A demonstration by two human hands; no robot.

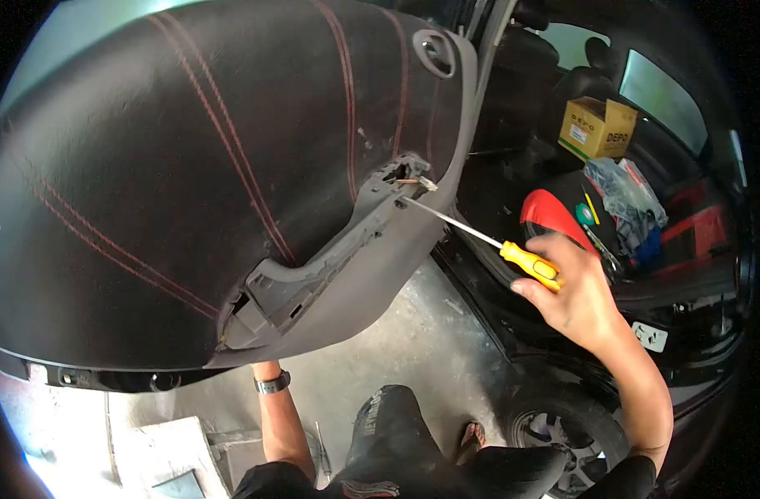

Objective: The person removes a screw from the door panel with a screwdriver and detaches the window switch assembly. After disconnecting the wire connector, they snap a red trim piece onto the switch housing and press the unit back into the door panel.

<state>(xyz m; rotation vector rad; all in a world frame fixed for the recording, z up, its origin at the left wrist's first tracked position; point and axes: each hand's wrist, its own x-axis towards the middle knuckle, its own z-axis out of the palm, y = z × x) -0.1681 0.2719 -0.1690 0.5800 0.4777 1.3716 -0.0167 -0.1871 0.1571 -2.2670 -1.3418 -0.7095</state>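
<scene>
My right hand (pixel 573 287) is closed around the yellow handle of a screwdriver (pixel 525 262). The screwdriver's long shaft points up and left, and its tip meets the grey armrest recess (pixel 347 241) of a car door panel, close to a small white connector (pixel 427 184) on a wire. The black door panel (pixel 189 166) has red stitching, and the opening in its armrest shows bare plastic. My left forearm, with a watch (pixel 273 382) at the wrist, goes up under the panel's lower edge. The panel hides the left hand and its fingers.
Inside the car, a seat with red trim (pixel 555 218) carries a plastic bag (pixel 619 195), a green tape roll (pixel 584 214) and small tools. A cardboard box (pixel 596 129) stands behind. A wheel (pixel 567 437) is at lower right. Another screwdriver (pixel 323 449) lies on the floor.
</scene>
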